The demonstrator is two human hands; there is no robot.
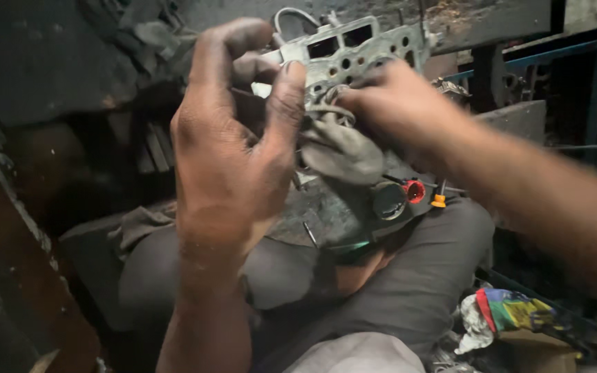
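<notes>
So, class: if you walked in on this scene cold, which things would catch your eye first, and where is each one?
The left hand, dark with grime, fills the middle and grips a pale metal block with holes near the top. The right hand presses a grey rag against that block. Lower right, a small red cap and a colourful cloth stand out from the gloom.

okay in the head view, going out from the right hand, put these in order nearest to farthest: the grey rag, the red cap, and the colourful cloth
From the right hand:
1. Grey rag: under its fingers, touching.
2. Red cap: just below the wrist, on the dark part in the lap.
3. Colourful cloth: farthest, low at the right, by the knee.
</notes>
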